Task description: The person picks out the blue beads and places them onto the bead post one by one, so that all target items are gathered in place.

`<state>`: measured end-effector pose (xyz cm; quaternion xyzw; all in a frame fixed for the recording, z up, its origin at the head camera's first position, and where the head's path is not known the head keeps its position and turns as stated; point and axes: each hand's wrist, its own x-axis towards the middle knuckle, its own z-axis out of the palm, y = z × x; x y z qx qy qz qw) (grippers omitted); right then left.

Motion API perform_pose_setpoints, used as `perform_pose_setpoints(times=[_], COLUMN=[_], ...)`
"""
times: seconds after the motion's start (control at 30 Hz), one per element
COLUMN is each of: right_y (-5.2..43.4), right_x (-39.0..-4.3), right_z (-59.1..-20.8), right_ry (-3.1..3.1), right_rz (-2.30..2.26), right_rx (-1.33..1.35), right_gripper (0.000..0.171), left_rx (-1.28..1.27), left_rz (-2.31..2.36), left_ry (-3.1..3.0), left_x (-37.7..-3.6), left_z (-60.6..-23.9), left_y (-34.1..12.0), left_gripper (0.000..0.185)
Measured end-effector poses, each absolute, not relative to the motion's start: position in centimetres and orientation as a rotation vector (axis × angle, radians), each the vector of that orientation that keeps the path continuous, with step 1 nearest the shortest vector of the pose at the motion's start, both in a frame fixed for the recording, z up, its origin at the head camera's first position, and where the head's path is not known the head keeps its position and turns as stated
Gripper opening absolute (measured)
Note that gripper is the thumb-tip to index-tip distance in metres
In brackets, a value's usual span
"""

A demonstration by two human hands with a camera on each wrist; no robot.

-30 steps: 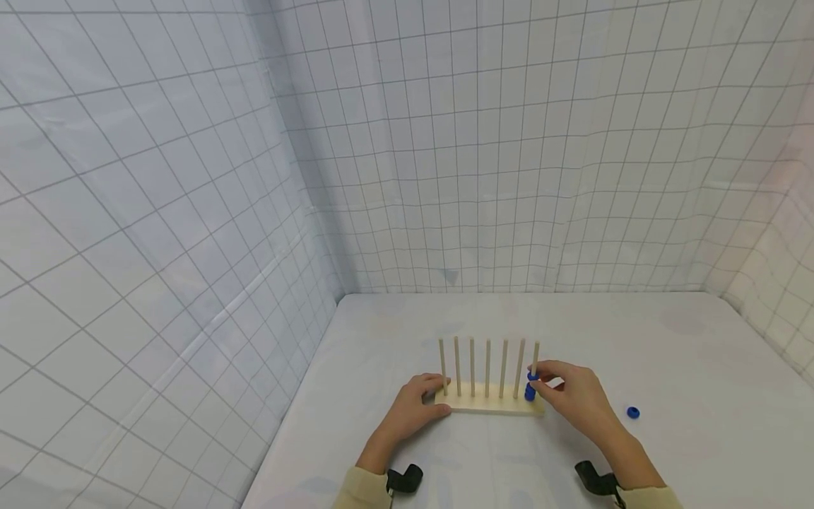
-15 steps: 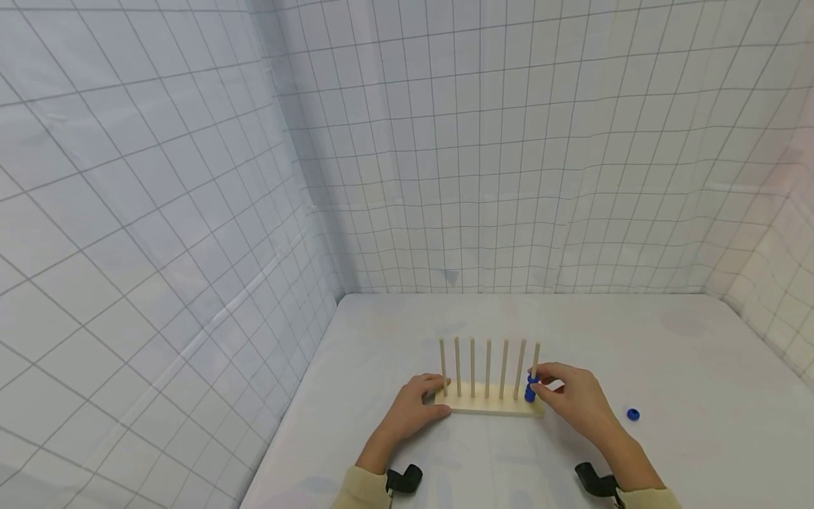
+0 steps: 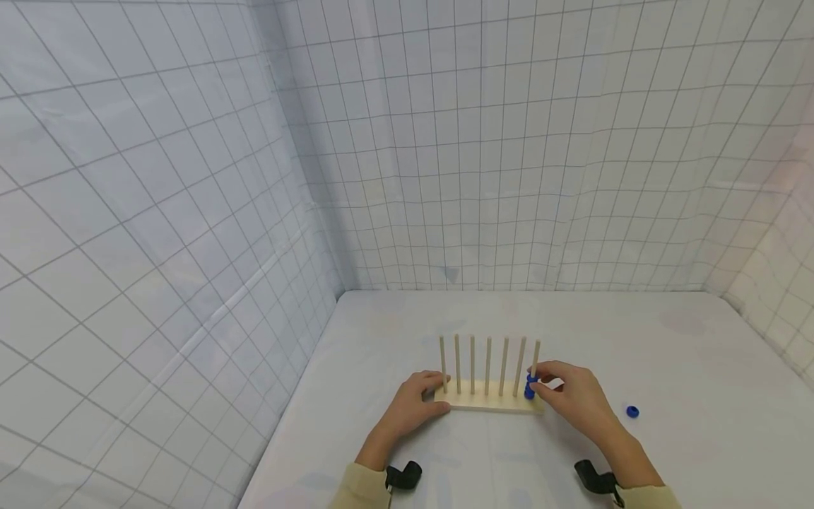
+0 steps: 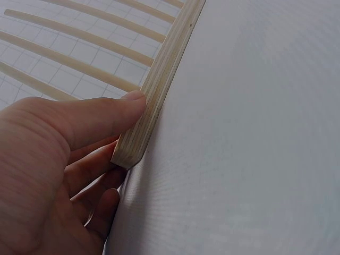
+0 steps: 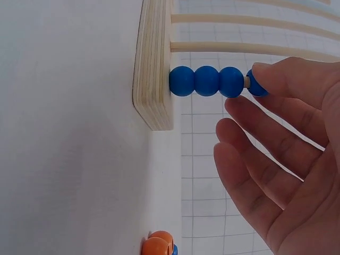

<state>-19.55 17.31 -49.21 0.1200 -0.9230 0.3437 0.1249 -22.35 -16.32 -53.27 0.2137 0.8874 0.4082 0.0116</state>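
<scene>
A pale wooden peg board (image 3: 486,403) lies on the white table with several thin upright pegs in a row. My left hand (image 3: 410,404) grips its left end, and in the left wrist view the thumb presses the front edge. At the other end, my right hand (image 3: 577,397) pinches a blue bead (image 5: 257,89) between thumb and forefinger. This bead is threaded on the rightmost peg (image 3: 536,355), its far side hidden by the thumb. Three more blue beads (image 5: 207,81) sit stacked below it against the base, a small gap between. The remaining pegs carry no beads.
One loose blue bead (image 3: 632,411) lies on the table to the right of my right hand. Rounded orange pieces (image 5: 158,245) show at the bottom edge of the right wrist view. White grid-lined sheets (image 3: 509,177) enclose the table at the back and sides.
The pinched blue bead has slid a little down the rightmost peg with my right hand, narrowing the gap above the stack. My left hand keeps its grip on the peg board.
</scene>
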Motion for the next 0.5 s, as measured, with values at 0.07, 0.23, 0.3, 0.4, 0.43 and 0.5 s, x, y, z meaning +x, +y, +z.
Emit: perform_pose_setpoints(times=[0.07, 0.23, 0.3, 0.4, 0.43, 0.5], right_y=[17.3, 17.33, 17.35, 17.38, 17.38, 17.4], right_x=[-19.57, -19.62, -19.63, -19.65, -19.66, -19.67], right_z=[-49.17, -49.11, -49.16, -49.25, -49.28, -49.31], right_ry=[-2.701, -2.711, -2.716, -2.727, -2.73, -2.732], right_rz=[0.996, 1.006, 1.012, 1.019, 1.02, 1.02], right_rx=[0.347, 0.342, 0.34, 0.331, 0.324, 0.323], right_gripper=[0.025, 0.025, 0.025, 0.025, 0.025, 0.026], left_rx=[0.666, 0.661, 0.659, 0.663, 0.666, 0.675], left_rz=[1.266, 1.261, 1.261, 1.256, 1.257, 1.256], left_ry=[2.773, 2.771, 2.769, 2.77, 2.77, 2.772], left_x=[-22.36, -22.33, -22.29, -22.27, -22.26, -22.24], left_z=[-53.23, -53.15, -53.11, -53.11, -53.09, -53.07], left_y=[-16.3, -16.25, -16.25, -16.29, -16.3, -16.31], left_gripper=[0.052, 0.052, 0.052, 0.053, 0.053, 0.053])
